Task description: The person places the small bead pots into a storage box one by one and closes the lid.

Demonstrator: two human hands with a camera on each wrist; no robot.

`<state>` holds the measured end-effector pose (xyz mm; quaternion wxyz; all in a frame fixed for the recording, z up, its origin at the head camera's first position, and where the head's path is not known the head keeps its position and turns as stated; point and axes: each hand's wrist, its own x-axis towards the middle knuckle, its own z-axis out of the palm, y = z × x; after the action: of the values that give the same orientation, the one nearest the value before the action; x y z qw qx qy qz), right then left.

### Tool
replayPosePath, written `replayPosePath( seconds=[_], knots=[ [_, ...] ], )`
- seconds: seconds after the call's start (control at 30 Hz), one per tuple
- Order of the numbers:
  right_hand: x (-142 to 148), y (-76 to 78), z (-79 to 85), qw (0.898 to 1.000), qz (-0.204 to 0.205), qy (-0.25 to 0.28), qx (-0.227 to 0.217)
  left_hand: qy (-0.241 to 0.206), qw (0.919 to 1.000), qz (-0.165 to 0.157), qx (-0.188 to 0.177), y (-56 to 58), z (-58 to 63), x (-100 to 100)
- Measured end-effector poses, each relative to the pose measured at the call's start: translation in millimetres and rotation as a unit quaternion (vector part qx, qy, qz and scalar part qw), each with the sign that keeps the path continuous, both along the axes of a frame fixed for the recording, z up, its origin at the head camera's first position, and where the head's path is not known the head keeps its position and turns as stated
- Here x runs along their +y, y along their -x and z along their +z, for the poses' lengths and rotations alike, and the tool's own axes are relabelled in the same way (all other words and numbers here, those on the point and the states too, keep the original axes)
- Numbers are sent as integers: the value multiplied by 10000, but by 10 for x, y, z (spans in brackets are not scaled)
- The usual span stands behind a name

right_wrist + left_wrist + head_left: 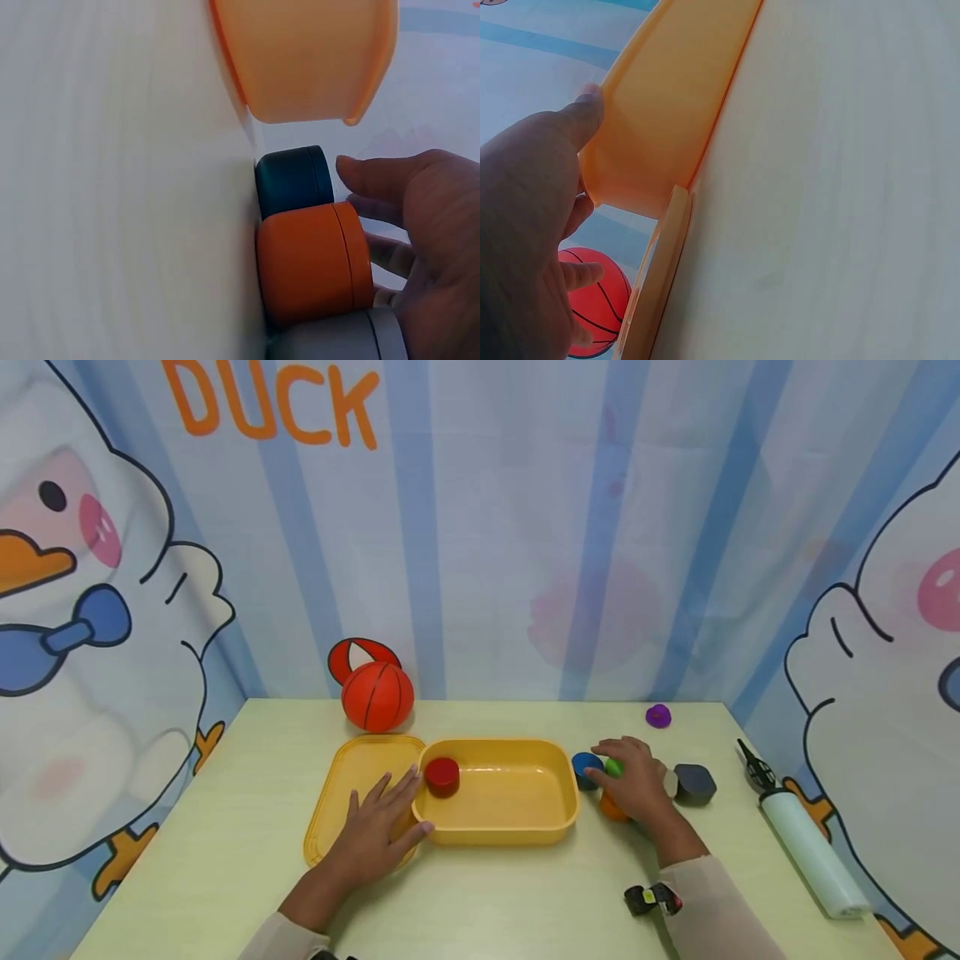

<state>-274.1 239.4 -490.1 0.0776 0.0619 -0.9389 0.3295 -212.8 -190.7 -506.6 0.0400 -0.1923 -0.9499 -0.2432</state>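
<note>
- The right hand (633, 777) arches over the small tubs with thumb and fingers apart; the right wrist view shows the thumb just clear of the blue tub (585, 763), with nothing gripped.
- Under its fingers sits the green tub (613, 767); the orange tub (612, 807) lies below the palm on the near side, the dark grey tub (695, 785) to the hand's right.
- The tubs look light, stiff and smooth, perhaps a little slippery; a thumb-and-fingers hold round the side wall, below the lid seam, should suit best.
- The left hand (375, 839) has its fingers spread at the left end of the yellow box (517, 793), thumb against the wall; how firmly it presses, I cannot tell.
- The box looks like thin, light plastic that could slide if pushed; the red tub (442, 776) stands inside, just right of the left fingertips.
- Beneath the left hand lies the yellow lid (337, 793).
- The pale table (510, 910) under both hands looks flat and smooth; beyond them hangs a striped, duck-printed curtain (487, 527).
</note>
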Motion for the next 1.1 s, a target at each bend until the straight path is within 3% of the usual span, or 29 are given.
replayPosePath(
  seconds=[0.3,1.1],
  knots=[
    [8,15,-58,9990,-82,-432,68,-68,10000,-18,2,14,15,14],
    [-47,-18,-54,9968,-220,-740,200,-114,9998,-40,137,-14,3,1]
  ],
)
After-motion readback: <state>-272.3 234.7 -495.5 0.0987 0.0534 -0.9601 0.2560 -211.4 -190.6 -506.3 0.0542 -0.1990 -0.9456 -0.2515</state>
